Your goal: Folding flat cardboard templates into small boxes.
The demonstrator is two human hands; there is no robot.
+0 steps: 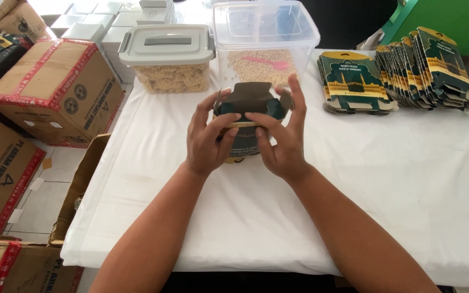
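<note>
A small dark green cardboard box (252, 97) with gold trim is held above the white-covered table (397, 179), its top flaps open. My left hand (208, 135) grips its left side, thumb pressed across the front. On the right side sits my right hand (282, 135), fingers reaching up behind the box and thumb on the front flap. The lower part of the box is hidden behind my fingers.
At the table's back stand a grey-lidded tub of pasta-like pieces (168, 57) and a clear tub of beige grains with a pink scoop (262, 40). Flat folded boxes lie stacked at back right (408, 73). Brown cartons (55, 89) crowd the floor on the left.
</note>
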